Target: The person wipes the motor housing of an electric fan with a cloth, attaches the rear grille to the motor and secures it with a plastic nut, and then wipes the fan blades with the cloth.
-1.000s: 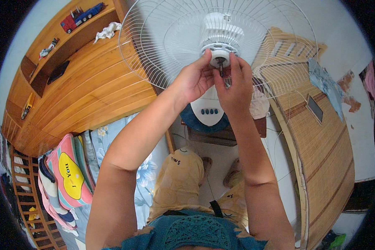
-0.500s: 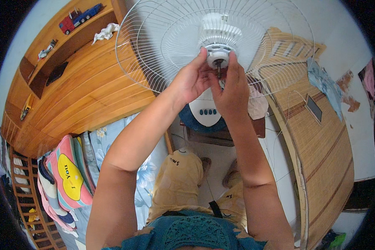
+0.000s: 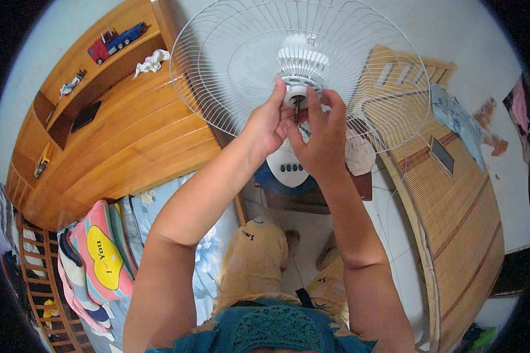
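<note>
In front of me stands an electric fan with its bare rear wire grille [image 3: 235, 70] facing me and no blades on it. A dark metal shaft [image 3: 297, 110] sticks out of the white plastic ring nut [image 3: 294, 97] at the grille's centre. My left hand [image 3: 268, 125] grips the nut's left side, thumb up along it and fingers curled below. From the right, my right hand [image 3: 321, 132] closes round the nut with bent fingers, its thumb beneath the shaft. Lower down is the fan's white control panel [image 3: 290, 167] with several dark buttons. Some fingertips are hidden.
The fan's base rests on a dark brown stool [image 3: 294, 201]. At left are a bed with a wooden headboard [image 3: 141, 129], toys on its shelf, and a folded pink-and-yellow cushion [image 3: 103, 253]. On the right, a bamboo mat [image 3: 453, 206] carries a phone [image 3: 442, 156]; thin cables trail beside it.
The grille's front has tipped down a little, and the nut and shaft sit slightly lower and further left. Both hands have stayed on the nut; my right fingers have shifted round it.
</note>
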A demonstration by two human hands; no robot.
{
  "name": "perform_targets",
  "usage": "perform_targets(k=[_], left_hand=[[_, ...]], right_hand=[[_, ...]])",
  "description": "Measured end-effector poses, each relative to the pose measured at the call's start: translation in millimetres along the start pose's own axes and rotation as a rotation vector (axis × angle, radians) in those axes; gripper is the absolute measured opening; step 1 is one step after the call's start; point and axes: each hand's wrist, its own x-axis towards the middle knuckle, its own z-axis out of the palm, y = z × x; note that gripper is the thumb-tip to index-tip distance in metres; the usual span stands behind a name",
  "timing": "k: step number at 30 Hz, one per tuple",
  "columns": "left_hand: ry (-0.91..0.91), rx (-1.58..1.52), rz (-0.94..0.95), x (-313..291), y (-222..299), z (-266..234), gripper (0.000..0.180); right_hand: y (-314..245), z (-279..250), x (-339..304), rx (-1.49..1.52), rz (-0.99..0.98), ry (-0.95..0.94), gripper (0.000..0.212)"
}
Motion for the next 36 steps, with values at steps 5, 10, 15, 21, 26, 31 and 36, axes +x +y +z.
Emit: perform_targets(k=[5,10,15,21,26,31,36], left_hand=[[0.001,-0.037,-0.036,-6,2,11,0.051],[0.071,-0.042,0.007,-11,1,25,0.051],[0.021,-0.046,0.025,-1,-5,4,0.054],[0.044,-0.087,0.014,-1,-5,5,0.058],[0.007,-0.108,-0.026,-2,-4,-3,0.062],[-0.056,-0.137,-0.018,-1,-2,-3,0.067],[-0.028,-0.171,-0.074,4,-6,2,0.069]], right_hand=[[8,-2,1,0.069,-0.066,0.020,0.055],[22,-30,-20,0.056,-0.059,0.112,0.050],[31,-111,5,-0.334,-0.023,0.576,0.055],[77,-130,58,0.338,0.349,0.035,0.033],[74,-115,76,0.350,0.367,0.096,0.016],[74,-111,98,0.454,0.420,0.089,0.016],[106,-112,96,0.368,0.474,0.052,0.017]])
